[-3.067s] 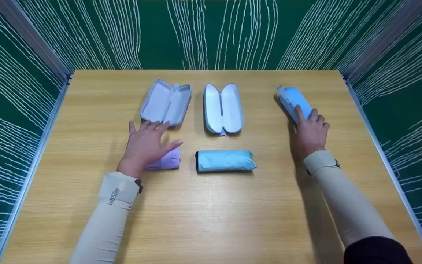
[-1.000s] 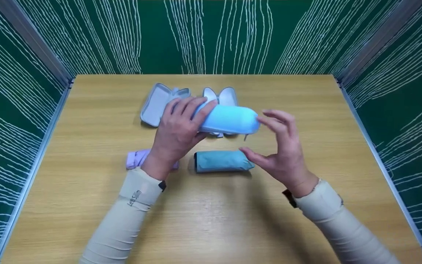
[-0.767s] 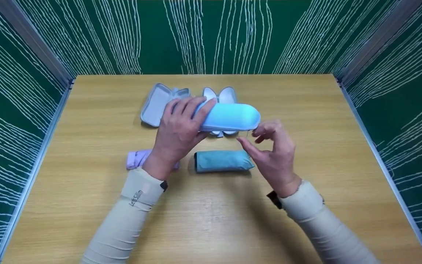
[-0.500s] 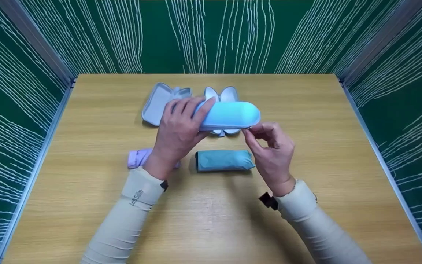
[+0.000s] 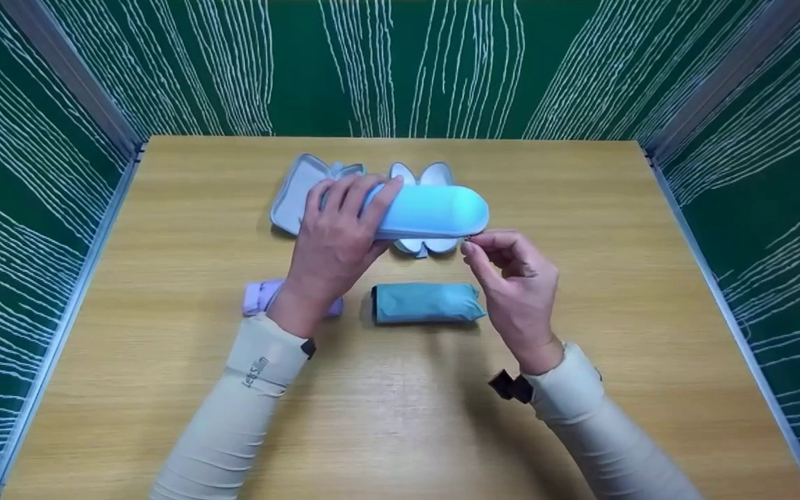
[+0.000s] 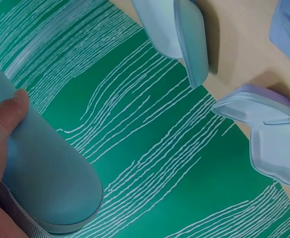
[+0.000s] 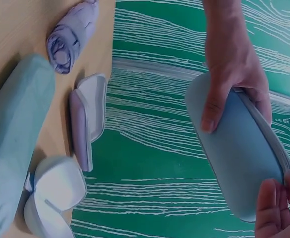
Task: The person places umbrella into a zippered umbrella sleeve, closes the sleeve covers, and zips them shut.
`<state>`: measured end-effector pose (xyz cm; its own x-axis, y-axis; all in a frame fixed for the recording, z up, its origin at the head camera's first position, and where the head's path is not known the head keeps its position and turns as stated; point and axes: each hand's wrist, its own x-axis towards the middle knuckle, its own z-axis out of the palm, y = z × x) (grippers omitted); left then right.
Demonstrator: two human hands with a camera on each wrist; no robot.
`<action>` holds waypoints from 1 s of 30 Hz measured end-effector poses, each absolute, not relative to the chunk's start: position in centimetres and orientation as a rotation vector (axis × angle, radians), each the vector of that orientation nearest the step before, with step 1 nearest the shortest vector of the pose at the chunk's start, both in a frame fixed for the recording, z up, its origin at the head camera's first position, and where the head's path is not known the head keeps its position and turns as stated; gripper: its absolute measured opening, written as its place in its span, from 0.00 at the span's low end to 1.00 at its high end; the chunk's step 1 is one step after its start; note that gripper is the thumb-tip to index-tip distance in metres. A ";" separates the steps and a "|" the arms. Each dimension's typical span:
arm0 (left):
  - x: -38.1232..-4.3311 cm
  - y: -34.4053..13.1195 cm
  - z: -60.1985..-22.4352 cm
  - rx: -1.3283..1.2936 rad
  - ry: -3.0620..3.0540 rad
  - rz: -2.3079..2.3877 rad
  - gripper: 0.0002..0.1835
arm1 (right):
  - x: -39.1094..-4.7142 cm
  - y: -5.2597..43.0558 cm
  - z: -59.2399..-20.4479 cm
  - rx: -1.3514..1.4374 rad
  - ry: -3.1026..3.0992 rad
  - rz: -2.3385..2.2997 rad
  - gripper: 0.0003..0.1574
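My left hand (image 5: 336,239) grips a light-blue zip case (image 5: 435,210) by its left end, holding it above the table. The case lies roughly level, its rounded end to the right and its zipper edge facing me. Thumb and index finger of my right hand (image 5: 521,298) pinch at the zipper under that right end; the pull itself is mostly hidden by the fingertips. In the right wrist view the case (image 7: 234,153) looks closed along the visible seam, with the left hand (image 7: 234,69) around its far end.
Behind the held case stand an open lilac-grey case (image 5: 296,194) and an open white-lined case (image 5: 435,173). Nearer me lie a purple rolled cloth bundle (image 5: 259,298) and a teal rolled bundle (image 5: 428,303) like a folded umbrella. Green walls enclose the wooden table (image 5: 386,417).
The blue case went from the table's right side into my left hand at the middle. My right hand let go of its body, then closed thumb and finger on the zipper pull.
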<state>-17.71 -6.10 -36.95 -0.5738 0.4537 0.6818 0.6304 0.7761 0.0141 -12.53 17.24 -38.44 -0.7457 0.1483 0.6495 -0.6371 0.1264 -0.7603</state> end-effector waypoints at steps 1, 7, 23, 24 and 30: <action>-17.7 -6.0 -37.0 -0.810 -2.279 -0.332 0.38 | -12.5 17.2 -38.4 0.473 -1.801 1.682 0.06; -17.7 -5.8 -37.2 -0.840 -2.262 -0.339 0.39 | -12.4 17.4 -37.8 0.525 -1.822 1.681 0.03; -17.8 -6.8 -36.8 -0.941 -2.234 -0.349 0.41 | -13.0 20.4 -35.8 0.453 -1.757 2.185 0.09; -17.8 -6.9 -36.9 -0.949 -2.233 -0.351 0.41 | -13.0 20.5 -35.7 0.455 -1.755 2.216 0.09; -17.7 -7.2 -37.0 -1.002 -2.225 -0.403 0.40 | -13.5 21.1 -36.0 0.472 -1.766 2.340 0.08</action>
